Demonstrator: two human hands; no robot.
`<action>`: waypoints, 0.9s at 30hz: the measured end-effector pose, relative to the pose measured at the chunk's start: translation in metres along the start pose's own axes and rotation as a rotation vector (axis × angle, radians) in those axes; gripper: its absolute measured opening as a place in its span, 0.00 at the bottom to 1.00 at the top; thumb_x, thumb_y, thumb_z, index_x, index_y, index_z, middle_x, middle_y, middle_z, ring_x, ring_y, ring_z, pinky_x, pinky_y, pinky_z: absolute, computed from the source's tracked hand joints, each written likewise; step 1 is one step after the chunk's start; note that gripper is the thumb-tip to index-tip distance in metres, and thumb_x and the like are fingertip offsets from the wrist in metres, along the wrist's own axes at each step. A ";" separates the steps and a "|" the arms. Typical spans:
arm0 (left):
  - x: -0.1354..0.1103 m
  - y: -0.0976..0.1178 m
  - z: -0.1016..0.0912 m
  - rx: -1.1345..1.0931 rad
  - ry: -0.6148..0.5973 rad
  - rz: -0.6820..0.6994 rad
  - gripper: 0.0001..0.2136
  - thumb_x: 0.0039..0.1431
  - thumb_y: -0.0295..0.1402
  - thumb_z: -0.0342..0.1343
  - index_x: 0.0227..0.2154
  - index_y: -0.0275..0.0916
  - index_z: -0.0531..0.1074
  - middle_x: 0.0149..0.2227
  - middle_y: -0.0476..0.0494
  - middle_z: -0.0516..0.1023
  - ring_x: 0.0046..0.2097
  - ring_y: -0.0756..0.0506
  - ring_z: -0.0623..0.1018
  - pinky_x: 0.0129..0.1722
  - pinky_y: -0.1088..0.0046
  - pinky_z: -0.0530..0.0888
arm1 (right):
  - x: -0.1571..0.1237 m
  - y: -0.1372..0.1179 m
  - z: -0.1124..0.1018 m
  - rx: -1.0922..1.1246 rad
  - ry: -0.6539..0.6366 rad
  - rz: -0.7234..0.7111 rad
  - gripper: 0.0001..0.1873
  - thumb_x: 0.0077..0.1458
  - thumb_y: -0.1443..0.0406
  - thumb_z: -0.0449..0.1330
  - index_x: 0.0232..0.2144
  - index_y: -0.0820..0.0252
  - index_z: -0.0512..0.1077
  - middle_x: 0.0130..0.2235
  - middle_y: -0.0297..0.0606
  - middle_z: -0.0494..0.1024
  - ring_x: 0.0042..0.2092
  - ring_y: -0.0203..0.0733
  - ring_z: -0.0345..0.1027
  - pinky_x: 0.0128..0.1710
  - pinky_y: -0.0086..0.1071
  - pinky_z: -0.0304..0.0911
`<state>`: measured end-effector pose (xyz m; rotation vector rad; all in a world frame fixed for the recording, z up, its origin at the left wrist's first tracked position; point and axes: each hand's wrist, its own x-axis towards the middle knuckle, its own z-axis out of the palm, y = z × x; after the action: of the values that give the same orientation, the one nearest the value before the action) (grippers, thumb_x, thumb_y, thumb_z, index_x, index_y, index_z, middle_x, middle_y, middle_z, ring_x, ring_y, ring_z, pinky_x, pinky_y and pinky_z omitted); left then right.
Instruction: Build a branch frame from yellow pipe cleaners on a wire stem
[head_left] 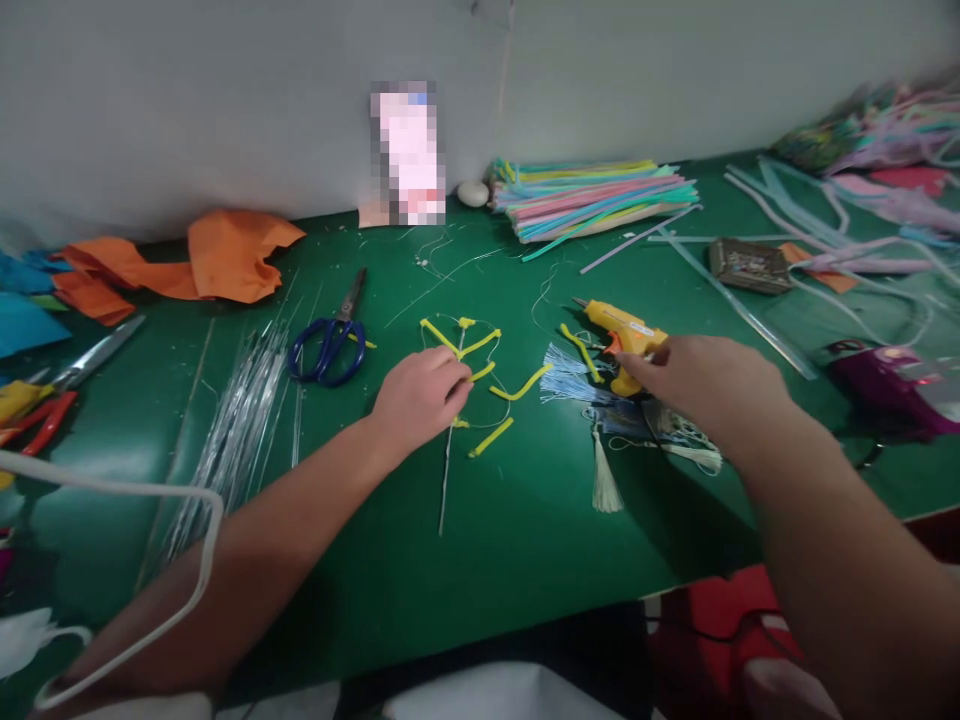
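My left hand (421, 398) is closed in a pinch at the middle of a small craft piece made of yellow pipe cleaner lengths (478, 344) and a thin wire ring. A thin stem (446, 480) runs out below my fingers toward the front of the table; my fingers hide the exact grip. Off to the right, my right hand (712, 385) is closed around the rear of a yellow hot glue gun (619, 325), whose nozzle points up and left. Loose yellow pieces (492, 438) lie between the hands. Blue and cream tassels (606, 470) lie below the gun.
Blue-handled scissors (328, 350) and a bundle of clear thin strips (238, 420) lie left. Behind are a pipe cleaner bundle (592, 200), a blurred phone (410, 155) and orange paper (232, 255). A purple device (896, 385) sits right; a white cable (214, 540) crosses my left forearm.
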<state>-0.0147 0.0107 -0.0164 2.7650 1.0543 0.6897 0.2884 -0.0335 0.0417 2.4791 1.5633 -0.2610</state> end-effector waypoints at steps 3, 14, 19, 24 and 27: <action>0.000 0.000 0.000 -0.010 0.009 -0.006 0.06 0.62 0.29 0.54 0.34 0.35 0.76 0.34 0.42 0.78 0.35 0.46 0.76 0.33 0.69 0.71 | 0.002 0.004 0.010 0.202 0.002 -0.074 0.23 0.52 0.43 0.54 0.29 0.56 0.72 0.32 0.47 0.76 0.30 0.45 0.61 0.30 0.39 0.53; -0.001 0.002 0.000 -0.017 0.067 -0.008 0.07 0.62 0.28 0.54 0.34 0.37 0.77 0.38 0.42 0.78 0.37 0.47 0.78 0.32 0.72 0.73 | -0.010 0.015 0.009 1.089 0.135 0.143 0.08 0.46 0.63 0.64 0.32 0.57 0.73 0.33 0.45 0.79 0.29 0.44 0.70 0.34 0.40 0.64; 0.000 0.002 -0.002 -0.032 0.025 -0.020 0.06 0.62 0.27 0.54 0.37 0.36 0.76 0.40 0.41 0.80 0.37 0.46 0.78 0.32 0.72 0.74 | -0.015 0.012 0.002 1.591 0.003 0.049 0.11 0.43 0.69 0.66 0.33 0.56 0.76 0.36 0.42 0.77 0.34 0.41 0.69 0.38 0.37 0.64; 0.000 0.002 -0.004 -0.030 -0.004 -0.005 0.06 0.62 0.27 0.54 0.37 0.36 0.76 0.39 0.41 0.80 0.39 0.45 0.78 0.34 0.70 0.74 | -0.011 0.000 -0.004 1.580 -0.172 -0.085 0.15 0.40 0.71 0.68 0.34 0.54 0.80 0.32 0.35 0.72 0.33 0.38 0.64 0.36 0.35 0.62; 0.000 0.003 -0.003 -0.030 -0.005 0.005 0.06 0.62 0.27 0.54 0.37 0.36 0.76 0.40 0.41 0.80 0.39 0.45 0.79 0.34 0.70 0.75 | -0.007 -0.013 -0.004 1.609 -0.216 -0.146 0.09 0.44 0.66 0.67 0.32 0.57 0.80 0.33 0.38 0.74 0.33 0.39 0.67 0.36 0.36 0.64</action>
<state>-0.0147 0.0083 -0.0128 2.7436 1.0287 0.6935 0.2736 -0.0329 0.0462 2.8798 1.6428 -2.5182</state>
